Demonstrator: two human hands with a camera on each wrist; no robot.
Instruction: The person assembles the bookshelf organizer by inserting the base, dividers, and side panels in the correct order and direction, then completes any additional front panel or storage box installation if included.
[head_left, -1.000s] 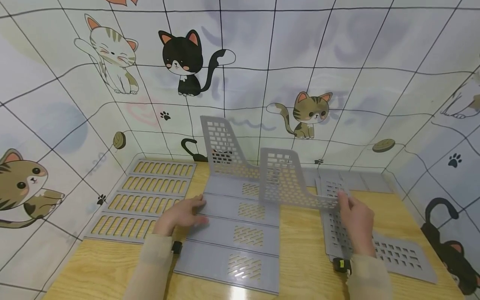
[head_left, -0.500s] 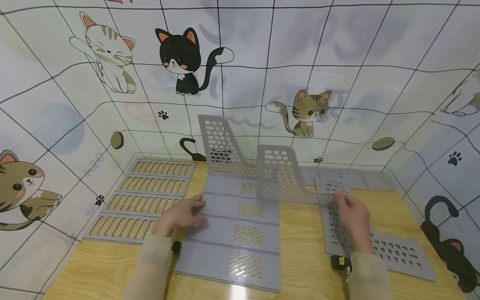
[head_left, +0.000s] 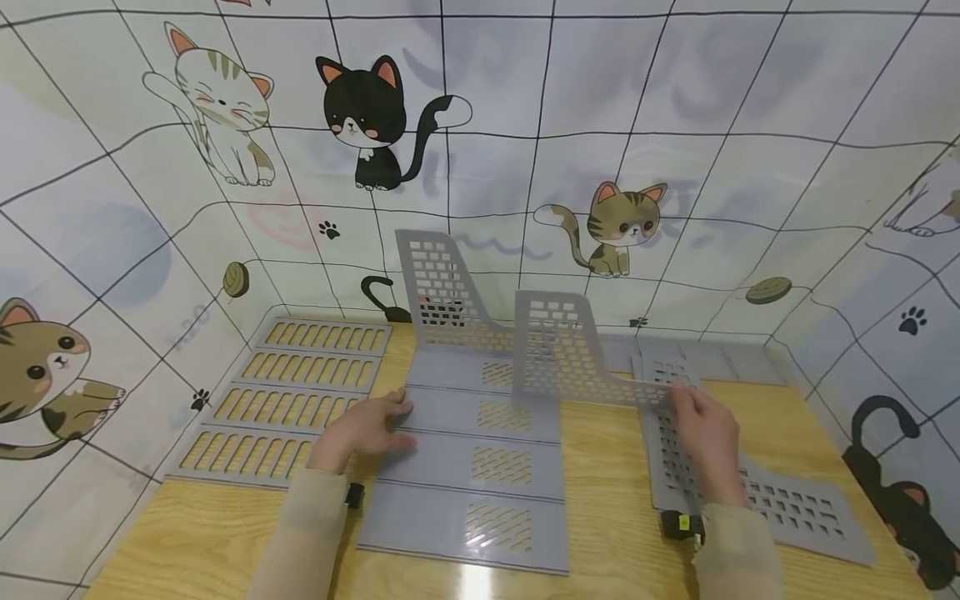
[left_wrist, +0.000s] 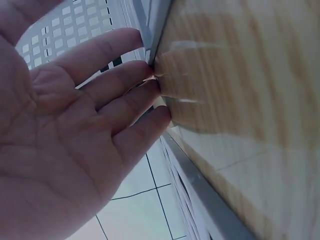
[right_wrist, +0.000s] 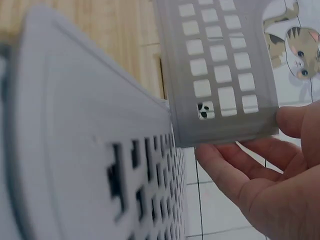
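My right hand (head_left: 705, 433) pinches the low end of a grey perforated side panel (head_left: 596, 354), thumb on one face and fingers on the other in the right wrist view. This panel (right_wrist: 225, 125) stands on edge, overlapping the right side of a flat grey four-section panel (head_left: 427, 512). A similar panel (head_left: 408, 275) stands upright at the flat panel's far end. My left hand (head_left: 367, 425) lies at the flat panel's left edge, thumb over its surface. In the left wrist view, the left fingers (left_wrist: 120, 75) are extended, fingertips down at the wooden table (left_wrist: 240, 90).
A grey slotted panel (head_left: 238, 427) lies on the left of the table. Perforated pieces (head_left: 663, 492) lie under and beside my right forearm, one reaching right (head_left: 851, 533). Another flat grey panel (head_left: 738, 362) lies at the back right. A cat-print cloth (head_left: 495, 167) encloses the table.
My right hand and the panel it pinches have shifted slightly left. The flat panel's near end has swung a little to the right and away from me. My left hand has stayed nearly in place.
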